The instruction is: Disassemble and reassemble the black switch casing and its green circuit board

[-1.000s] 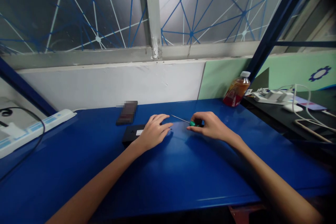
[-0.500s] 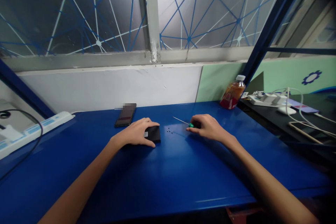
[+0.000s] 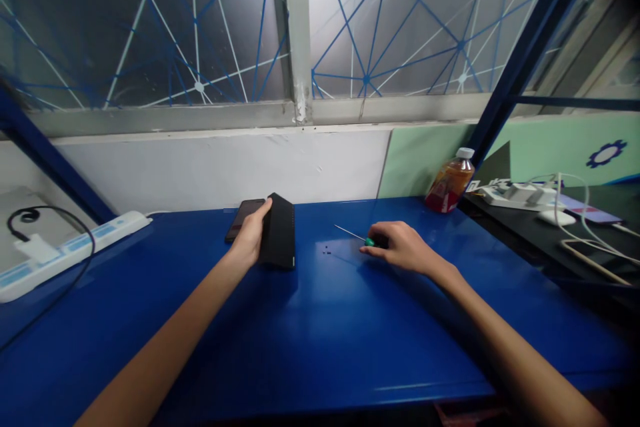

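My left hand is closed on a flat black rectangular case, its thumb at the top edge. The case is tipped up on its side, and I cannot tell what kind of device it is. My right hand grips the green and black handle of a screwdriver. The thin metal shaft points left and slightly away from me, over the blue table. Several tiny screws lie on the table between the two hands.
A dark phone lies behind my left hand. Far left is a white power strip with a black cable. A drink bottle leans at the back right. White chargers and cables cover part of the black side table.
My left hand has lifted the black case from lying flat and turned it up on its side. My right hand keeps the screwdriver in nearly the same place. The view has shifted slightly.
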